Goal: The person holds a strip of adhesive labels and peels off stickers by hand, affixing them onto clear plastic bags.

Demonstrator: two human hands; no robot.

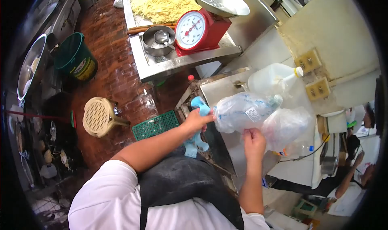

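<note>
My left hand [197,122] is closed around a crumpled light blue sheet-like thing [200,103], part of which hangs below the hand. Its thumb reaches the near end of a clear plastic bag [238,110] with blue print and a white label. My right hand [254,142] pinches the lower edge of that bag, fingers bent in. What fills the bag I cannot make out. Beyond it lies a second clear plastic bag [289,127], and a translucent jug [270,79] with a yellow cap lies behind.
A red dial scale [216,30], a metal bowl [158,50] with a ladle and a heap of yellow noodles [161,3] occupy the steel table [190,62]. A beige stool [97,117], green crate [155,125] and green bucket [74,56] stand left. Another person's arm [343,181] shows at right.
</note>
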